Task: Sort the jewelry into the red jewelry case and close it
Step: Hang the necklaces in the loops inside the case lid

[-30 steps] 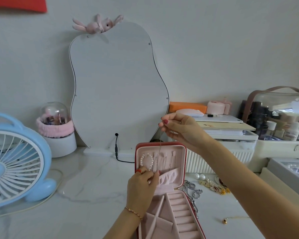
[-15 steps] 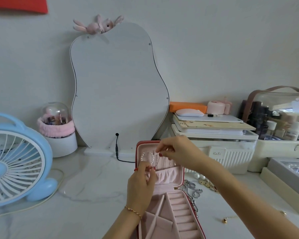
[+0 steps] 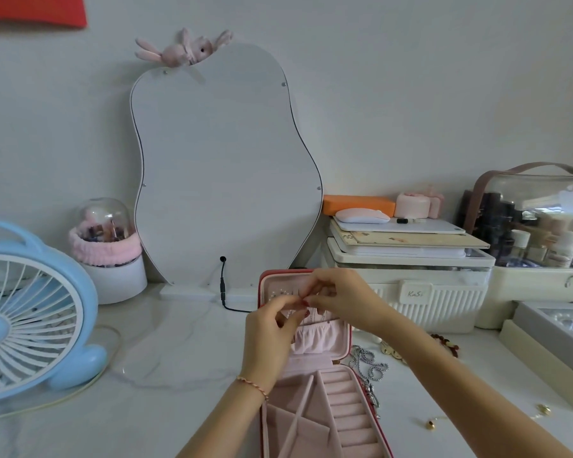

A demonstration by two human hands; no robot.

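You are hanging a thin necklace [image 3: 306, 317] inside the lid of the red jewelry case [image 3: 343, 342]. The case stands open on the counter [image 3: 179, 375], with its lid upright and its pink tray lying flat toward you.

Your left hand [image 3: 272, 338] is pinching the thin chain with its fingertips, right in front of the lid. Your right hand [image 3: 341, 299] is pinching near the top of the lid, touching the tips of the left hand. It seems to be holding the chain's other end, but the chain is too fine to be sure.

To do this well, I think you should go slow. Slip the chain onto its little hook up high, then tuck the loose end into the soft pink pocket [image 3: 315, 337] just below your fingers. Keep the chain straight so it does not tangle with the beads already hanging beside it.

More jewelry waits on the counter to the right of the case: a silver chain [image 3: 369, 363] just beside it, and small gold pieces [image 3: 430, 424] farther off.
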